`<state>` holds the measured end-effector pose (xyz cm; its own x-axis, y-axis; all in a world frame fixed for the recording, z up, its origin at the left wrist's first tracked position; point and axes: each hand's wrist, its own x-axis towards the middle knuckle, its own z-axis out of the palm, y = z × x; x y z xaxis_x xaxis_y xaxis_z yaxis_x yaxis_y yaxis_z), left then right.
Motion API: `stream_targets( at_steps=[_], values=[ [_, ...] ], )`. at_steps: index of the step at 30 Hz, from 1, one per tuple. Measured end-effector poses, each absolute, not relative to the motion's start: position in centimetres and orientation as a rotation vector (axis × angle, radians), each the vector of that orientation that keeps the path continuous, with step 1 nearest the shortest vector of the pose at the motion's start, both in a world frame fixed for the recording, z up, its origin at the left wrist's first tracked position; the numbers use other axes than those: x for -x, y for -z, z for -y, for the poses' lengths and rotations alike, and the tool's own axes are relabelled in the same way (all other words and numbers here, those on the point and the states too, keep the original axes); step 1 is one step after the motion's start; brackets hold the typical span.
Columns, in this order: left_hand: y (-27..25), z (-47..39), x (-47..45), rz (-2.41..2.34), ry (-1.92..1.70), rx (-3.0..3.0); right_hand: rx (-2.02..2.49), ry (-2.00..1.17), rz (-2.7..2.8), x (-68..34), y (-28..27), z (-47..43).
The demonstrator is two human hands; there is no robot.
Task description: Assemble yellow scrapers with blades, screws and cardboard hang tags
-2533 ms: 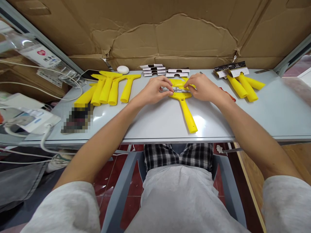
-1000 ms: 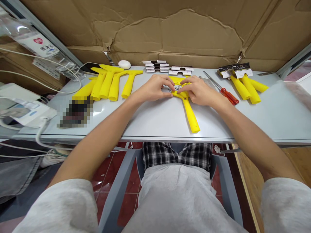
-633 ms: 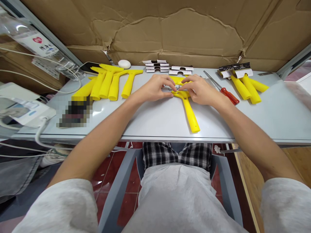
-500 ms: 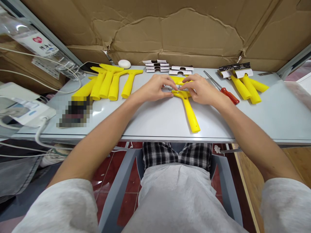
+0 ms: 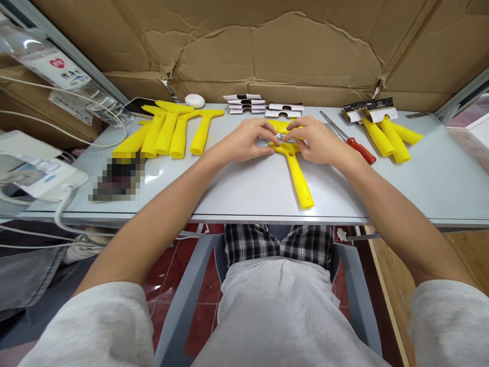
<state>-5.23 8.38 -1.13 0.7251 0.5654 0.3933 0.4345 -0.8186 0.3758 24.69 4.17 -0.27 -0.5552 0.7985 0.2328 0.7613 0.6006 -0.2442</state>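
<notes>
On the table in front of me lies a yellow T-shaped scraper handle (image 5: 300, 181), its grip pointing toward me. My left hand (image 5: 248, 140) holds the left end of its head between thumb and fingers. From the other side my right hand (image 5: 315, 140) bends its fingers onto the head; the fingertips of both hands nearly meet there. Whether a small part is pinched between them is hidden. Small metal screws (image 5: 280, 136) lie just behind the head. Beyond them is another yellow plastic piece (image 5: 278, 125), partly covered by my fingers.
Several yellow handles (image 5: 164, 130) lie at the left. A red-handled screwdriver (image 5: 361, 150) rests right of my hands, near yellow handles with black cards (image 5: 389, 137). Folded cards (image 5: 246, 104) and a white oval object (image 5: 195, 100) stand along the cardboard (image 5: 305, 51). A bottle (image 5: 57, 71) leans at far left.
The fingertips of my left hand have shifted slightly down onto the handle's head, covering a small shiny spot that showed there. Otherwise the things on the table stay as they were.
</notes>
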Motion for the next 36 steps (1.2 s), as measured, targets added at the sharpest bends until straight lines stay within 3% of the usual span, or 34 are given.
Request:
stream_targets(
  at_steps=[36],
  values=[
    [0.6, -8.2, 5.3, -0.804, -0.765, -2.661, 1.317, -0.045, 2.506, -25.9, -0.7, -4.2]
  ],
)
